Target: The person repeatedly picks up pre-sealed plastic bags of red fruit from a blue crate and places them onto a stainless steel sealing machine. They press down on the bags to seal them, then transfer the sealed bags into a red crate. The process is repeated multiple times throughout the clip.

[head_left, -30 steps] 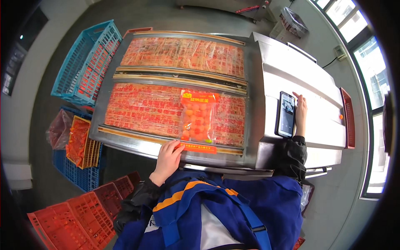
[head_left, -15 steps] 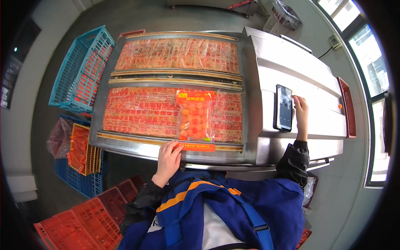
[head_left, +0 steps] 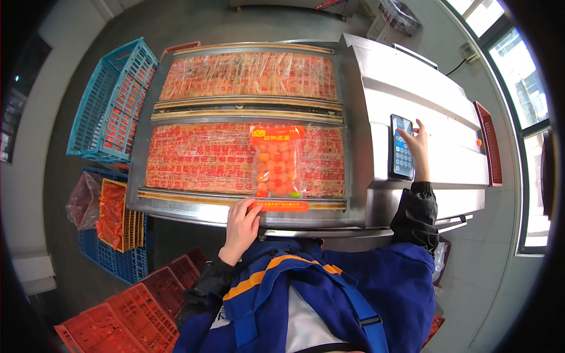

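Observation:
A clear plastic bag of orange balls (head_left: pixel 276 167), with red printed bands at its top and bottom, lies on the near printed bed of a steel machine. My left hand (head_left: pixel 241 226) is at the bag's lower left corner, fingers closed on the red bottom band. On the steel cover to the right, a black smartphone (head_left: pixel 402 150) lies face up, its lit screen showing a grid of round buttons. My right hand (head_left: pixel 419 150) is over the phone's right edge, one finger reaching onto the screen and the others apart, holding nothing.
A second printed bed (head_left: pixel 250 75) sits farther back. Left of the machine stand a turquoise crate (head_left: pixel 112 100) and a yellow crate (head_left: pixel 138 229) of red packets on a blue crate (head_left: pixel 115 259). Red crates (head_left: pixel 141 303) line the lower left. Another red crate (head_left: pixel 487 144) is at the right edge.
My right hand has moved over the phone from its right side, a finger now on the screen. The screen has switched from a picture to buttons. My left hand stays at the bag.

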`<state>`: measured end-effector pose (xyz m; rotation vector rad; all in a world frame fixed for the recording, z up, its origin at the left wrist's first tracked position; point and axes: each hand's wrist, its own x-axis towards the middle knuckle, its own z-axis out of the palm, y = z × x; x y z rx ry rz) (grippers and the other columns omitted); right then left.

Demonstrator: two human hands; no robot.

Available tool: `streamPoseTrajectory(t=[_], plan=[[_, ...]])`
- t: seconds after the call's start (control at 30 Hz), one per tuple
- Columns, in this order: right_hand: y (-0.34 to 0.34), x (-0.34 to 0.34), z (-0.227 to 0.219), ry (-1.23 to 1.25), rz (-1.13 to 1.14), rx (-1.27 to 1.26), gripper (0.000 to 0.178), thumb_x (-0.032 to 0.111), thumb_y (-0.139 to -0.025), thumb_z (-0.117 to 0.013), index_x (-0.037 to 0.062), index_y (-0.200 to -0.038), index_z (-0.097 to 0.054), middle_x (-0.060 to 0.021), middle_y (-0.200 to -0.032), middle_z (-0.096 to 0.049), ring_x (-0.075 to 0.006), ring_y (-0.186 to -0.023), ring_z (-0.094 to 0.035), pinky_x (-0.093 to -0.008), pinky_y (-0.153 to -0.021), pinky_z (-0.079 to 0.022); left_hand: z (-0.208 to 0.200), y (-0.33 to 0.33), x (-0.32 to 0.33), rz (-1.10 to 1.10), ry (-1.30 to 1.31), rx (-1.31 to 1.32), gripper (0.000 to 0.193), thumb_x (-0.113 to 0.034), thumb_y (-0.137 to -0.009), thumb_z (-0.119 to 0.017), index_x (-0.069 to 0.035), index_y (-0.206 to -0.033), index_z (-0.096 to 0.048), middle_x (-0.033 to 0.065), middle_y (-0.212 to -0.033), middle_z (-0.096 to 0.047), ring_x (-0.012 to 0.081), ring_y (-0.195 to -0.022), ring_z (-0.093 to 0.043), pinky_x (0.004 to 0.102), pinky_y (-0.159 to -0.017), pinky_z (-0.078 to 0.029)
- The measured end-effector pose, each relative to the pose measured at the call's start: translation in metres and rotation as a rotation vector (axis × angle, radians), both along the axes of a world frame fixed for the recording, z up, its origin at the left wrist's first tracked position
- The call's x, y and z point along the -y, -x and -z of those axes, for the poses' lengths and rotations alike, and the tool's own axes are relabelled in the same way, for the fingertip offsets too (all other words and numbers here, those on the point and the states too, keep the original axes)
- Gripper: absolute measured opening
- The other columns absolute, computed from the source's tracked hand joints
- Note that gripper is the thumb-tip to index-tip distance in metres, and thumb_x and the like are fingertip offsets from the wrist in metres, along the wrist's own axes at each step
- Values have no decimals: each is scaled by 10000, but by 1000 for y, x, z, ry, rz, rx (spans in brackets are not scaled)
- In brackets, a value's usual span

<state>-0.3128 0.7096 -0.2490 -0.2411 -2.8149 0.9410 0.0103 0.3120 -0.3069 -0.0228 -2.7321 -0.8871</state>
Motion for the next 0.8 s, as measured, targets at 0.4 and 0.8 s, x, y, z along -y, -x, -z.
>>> streamPoseTrajectory(t=[0.4, 0.8], plan=[[-67, 32, -24, -238, 33, 28, 1046, 463, -645, -776, -36, -1392, -239, -299, -1231, -446, -410, -1165, -447, -430, -963, -392, 0, -6, 15, -60, -106, -26, 248, -17, -753, -619, -30, -1000, -624, 114, -1093, -563, 311, -1033, -536, 399, -889, -433], [-70, 45, -16, -509, 187, -2, 1015, 576, -668, -684, -70, -1355, -310, -290, -1263, -476, -385, -1174, -475, -424, -980, -384, -15, -26, 64, -253, -49, -95, 232, -29, -765, -619, -43, -996, -622, 119, -1088, -563, 317, -1030, -542, 399, -880, -443]])
